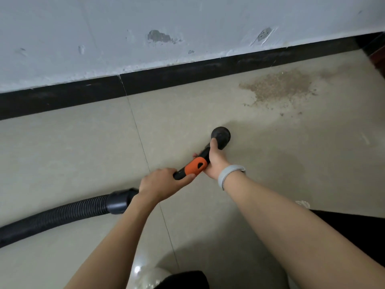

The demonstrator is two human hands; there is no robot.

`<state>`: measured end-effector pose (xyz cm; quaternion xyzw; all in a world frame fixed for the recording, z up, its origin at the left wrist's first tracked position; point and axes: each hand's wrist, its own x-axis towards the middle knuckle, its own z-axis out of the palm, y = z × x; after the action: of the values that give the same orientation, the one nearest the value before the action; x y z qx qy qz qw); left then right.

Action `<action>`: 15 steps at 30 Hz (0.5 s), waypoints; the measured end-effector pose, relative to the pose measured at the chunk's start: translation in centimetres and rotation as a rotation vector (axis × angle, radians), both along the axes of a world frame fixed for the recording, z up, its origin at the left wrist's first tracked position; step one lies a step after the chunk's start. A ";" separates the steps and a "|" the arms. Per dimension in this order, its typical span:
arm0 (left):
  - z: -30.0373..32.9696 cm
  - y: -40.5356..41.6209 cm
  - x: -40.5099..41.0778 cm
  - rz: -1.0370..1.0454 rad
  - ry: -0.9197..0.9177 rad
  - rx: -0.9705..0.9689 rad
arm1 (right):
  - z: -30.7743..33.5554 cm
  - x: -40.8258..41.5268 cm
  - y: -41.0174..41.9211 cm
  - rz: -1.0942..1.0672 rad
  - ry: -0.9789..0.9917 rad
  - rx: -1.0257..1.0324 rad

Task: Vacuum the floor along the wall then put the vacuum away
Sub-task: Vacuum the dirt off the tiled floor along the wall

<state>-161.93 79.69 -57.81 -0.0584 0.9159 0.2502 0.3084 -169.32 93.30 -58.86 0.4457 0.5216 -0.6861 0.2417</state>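
While we face the scuffed wall (104, 38) and its black skirting (62, 97), the tiled floor (62, 147) carries a brown dirt patch (279, 88) far right. Our ribbed hose (52, 217) trails off left. Our left hand (160, 182) grips the vacuum wand (196, 164) near its orange collar; our right hand (215, 159) grips further along, behind the round nozzle (221, 137), which sits short of the dirt.

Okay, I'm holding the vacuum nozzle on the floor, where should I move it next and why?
Probably push the nozzle forward and right into the brown dust patch by the black baseboard; both hands grip the wand, and that patch lies unvacuumed just beyond it.
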 end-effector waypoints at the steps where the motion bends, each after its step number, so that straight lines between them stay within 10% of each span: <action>1: 0.1 -0.8 0.8 0.019 0.015 -0.041 | 0.0 0.6 -1.1 -0.004 0.000 -0.022; 15: 2.2 -4.9 7.9 0.021 -0.115 -0.164 | 1.3 10.1 -5.2 -0.099 -0.115 -0.170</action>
<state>-153.98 74.75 -55.61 -0.1074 0.9135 0.1739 0.3518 -159.19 88.07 -57.53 0.4875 0.4242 -0.7121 0.2743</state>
